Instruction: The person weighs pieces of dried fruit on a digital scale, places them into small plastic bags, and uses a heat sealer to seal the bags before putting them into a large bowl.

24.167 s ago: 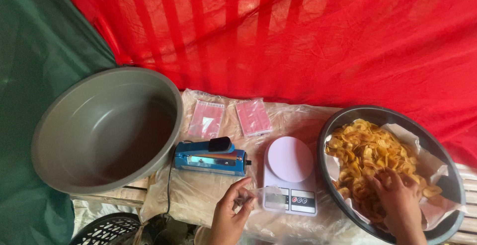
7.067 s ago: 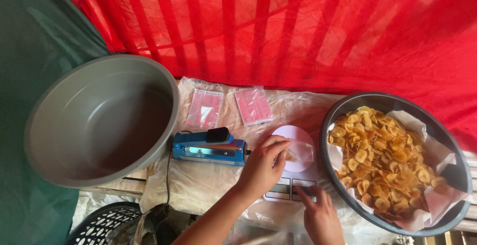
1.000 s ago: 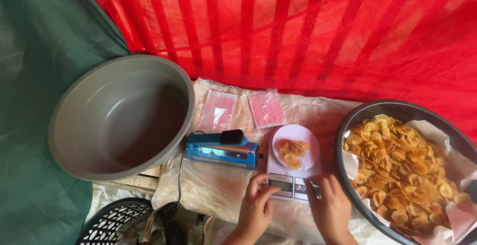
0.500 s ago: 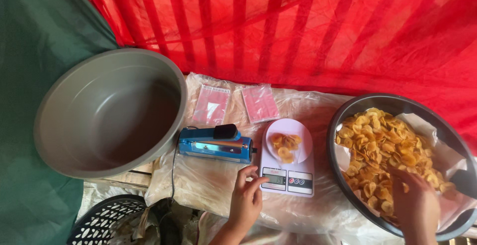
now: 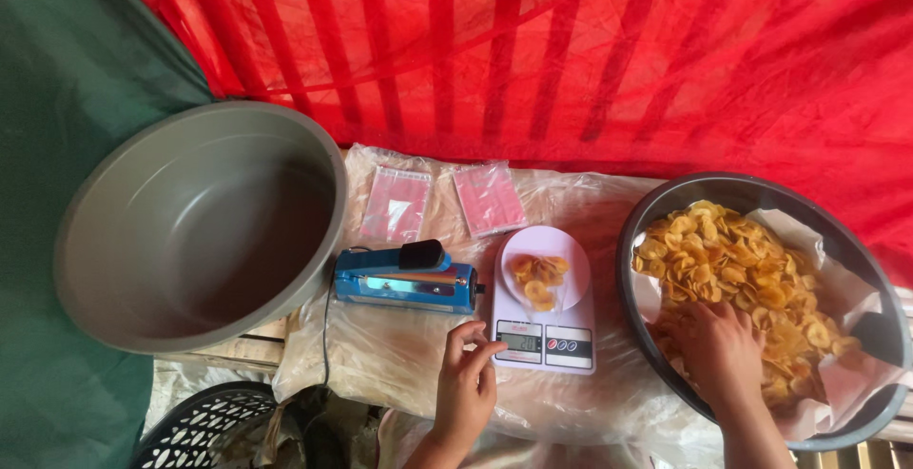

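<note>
1. Since half a second ago the right hand has sunk deeper into the chips in the pan.
2. Its grip is curled into the chips; whether it pinches any I cannot tell.
3. The left hand, fingers loosely spread, touches the scale, whose plate carries a few chips.
4. Best add a few at a time, watching the display.

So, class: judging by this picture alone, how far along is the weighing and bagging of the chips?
Done: a few chips lie in a clear bag on the white scale.
In hand: the right hand digs into the chip pile in the paper-lined bowl; the left hand touches the scale's front corner.
Left: the bowl is full, the blue sealer untouched, the grey basin empty, two pink bag stacks unused.
</note>
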